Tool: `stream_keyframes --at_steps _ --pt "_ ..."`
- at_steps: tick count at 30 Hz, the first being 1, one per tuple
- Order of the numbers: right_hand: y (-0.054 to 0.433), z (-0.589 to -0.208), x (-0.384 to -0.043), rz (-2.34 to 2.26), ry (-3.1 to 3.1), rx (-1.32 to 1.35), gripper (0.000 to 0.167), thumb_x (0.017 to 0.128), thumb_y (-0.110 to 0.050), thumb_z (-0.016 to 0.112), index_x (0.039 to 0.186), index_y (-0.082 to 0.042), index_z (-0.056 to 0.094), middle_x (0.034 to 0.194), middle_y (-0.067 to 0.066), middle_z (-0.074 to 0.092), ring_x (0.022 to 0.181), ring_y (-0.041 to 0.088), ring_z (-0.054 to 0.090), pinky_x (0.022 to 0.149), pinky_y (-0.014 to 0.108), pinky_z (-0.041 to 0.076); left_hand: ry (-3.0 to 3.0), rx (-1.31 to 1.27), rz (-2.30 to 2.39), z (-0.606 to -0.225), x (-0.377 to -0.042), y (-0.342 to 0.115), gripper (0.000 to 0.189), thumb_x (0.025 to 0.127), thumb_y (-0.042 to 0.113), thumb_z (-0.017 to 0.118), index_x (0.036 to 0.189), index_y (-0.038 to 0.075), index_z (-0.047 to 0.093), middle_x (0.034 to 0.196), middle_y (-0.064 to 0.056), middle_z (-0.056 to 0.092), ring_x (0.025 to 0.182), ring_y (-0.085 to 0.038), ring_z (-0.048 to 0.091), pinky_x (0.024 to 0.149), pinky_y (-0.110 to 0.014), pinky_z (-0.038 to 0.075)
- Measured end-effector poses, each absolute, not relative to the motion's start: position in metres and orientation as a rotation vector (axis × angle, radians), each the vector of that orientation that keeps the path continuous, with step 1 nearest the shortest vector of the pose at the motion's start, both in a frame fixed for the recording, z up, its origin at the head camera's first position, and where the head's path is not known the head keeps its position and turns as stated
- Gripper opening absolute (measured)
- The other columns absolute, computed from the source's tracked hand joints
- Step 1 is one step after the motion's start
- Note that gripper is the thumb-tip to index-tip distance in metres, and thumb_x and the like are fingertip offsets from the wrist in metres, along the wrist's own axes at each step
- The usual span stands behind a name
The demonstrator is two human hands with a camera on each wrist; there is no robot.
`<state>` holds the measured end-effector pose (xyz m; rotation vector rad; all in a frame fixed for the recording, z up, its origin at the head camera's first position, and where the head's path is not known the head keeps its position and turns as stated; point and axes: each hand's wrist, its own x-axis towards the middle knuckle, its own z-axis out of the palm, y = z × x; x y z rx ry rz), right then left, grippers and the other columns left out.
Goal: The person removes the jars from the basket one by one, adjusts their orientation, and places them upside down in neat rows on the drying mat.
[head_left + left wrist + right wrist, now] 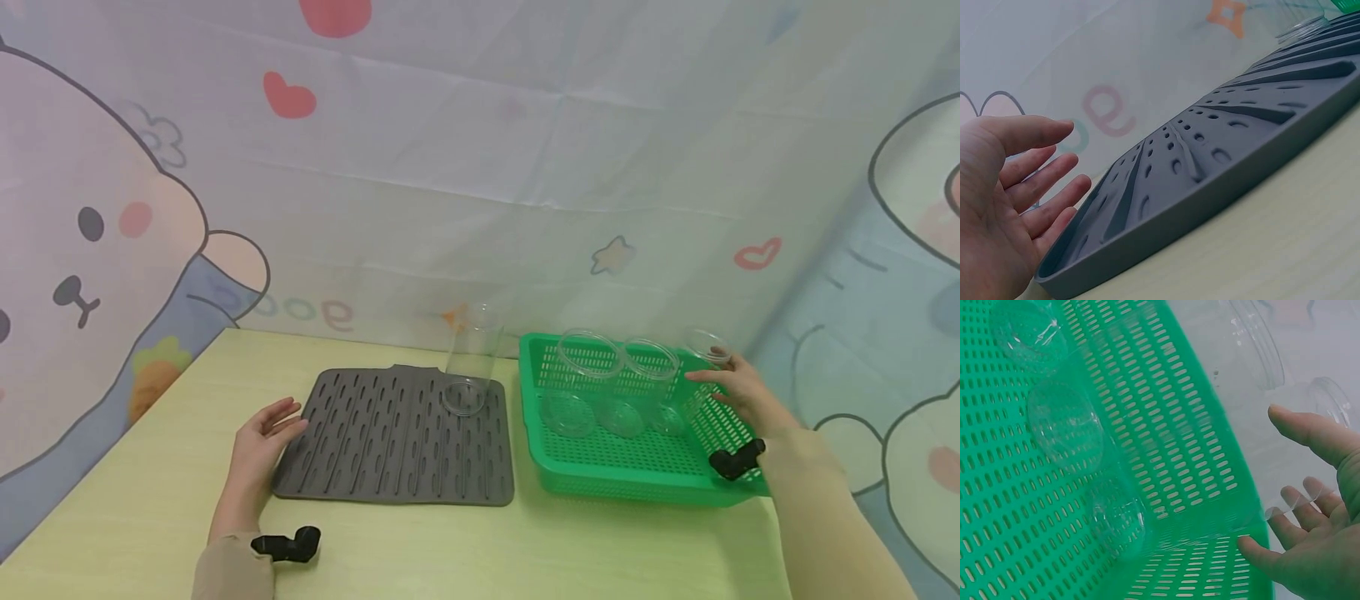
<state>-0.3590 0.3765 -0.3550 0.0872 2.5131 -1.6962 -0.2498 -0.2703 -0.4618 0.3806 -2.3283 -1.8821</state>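
Observation:
In the head view my right hand (738,387) is at the upper part of the rightmost clear jar (707,343), which stands in the green basket (630,477). The right wrist view shows its thumb and fingers (1291,534) spread around that jar, not closed on it. Two more clear jars, a left one (590,354) and a middle one (651,360), stand upright in the basket. My left hand (258,437) is beside the left edge of the grey draining mat (397,442), its fingers relaxed and holding nothing. Another tall clear jar (474,358) stands at the mat's back right.
Mat and basket sit side by side on a pale wooden table (420,554). Behind them hangs a printed cloth (480,167) close to the table's back edge. The basket's slotted walls (1166,412) surround the jars' lower parts.

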Motion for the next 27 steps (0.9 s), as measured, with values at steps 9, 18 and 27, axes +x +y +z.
stream_keyframes --at_steps 9,18,27 --pt "0.373 -0.358 -0.357 -1.725 2.547 0.090 0.090 0.096 -0.020 0.063 0.156 -0.004 -0.002 0.162 0.023 -0.005 0.148 0.044 0.003 0.119 0.060 0.022 -2.338 0.385 -1.880 -0.462 -0.252 -0.271 0.063 0.100 0.018 0.056 0.154 0.007 0.026 0.154 -0.015 0.038 0.119 -0.004 0.047 0.108 -0.022 0.042" --pt "0.373 -0.361 -0.354 -1.818 2.515 0.123 0.091 0.096 -0.024 0.063 0.157 -0.007 -0.002 0.164 0.018 -0.008 0.150 0.039 0.000 0.120 0.058 0.020 -2.338 0.387 -1.873 -0.461 -0.251 -0.269 0.063 0.100 0.017 0.056 0.154 0.006 0.026 0.154 -0.015 0.038 0.123 -0.009 0.048 0.111 -0.026 0.041" --pt "0.360 -0.353 -0.352 -1.955 2.602 0.239 0.085 0.095 -0.028 0.065 0.157 -0.008 0.011 0.166 0.009 0.001 0.151 0.034 0.007 0.122 0.054 0.019 -2.317 0.385 -1.892 -0.461 -0.250 -0.269 0.063 0.099 0.014 0.056 0.154 0.005 0.026 0.155 -0.016 0.037 0.132 -0.021 0.046 0.116 -0.038 0.037"
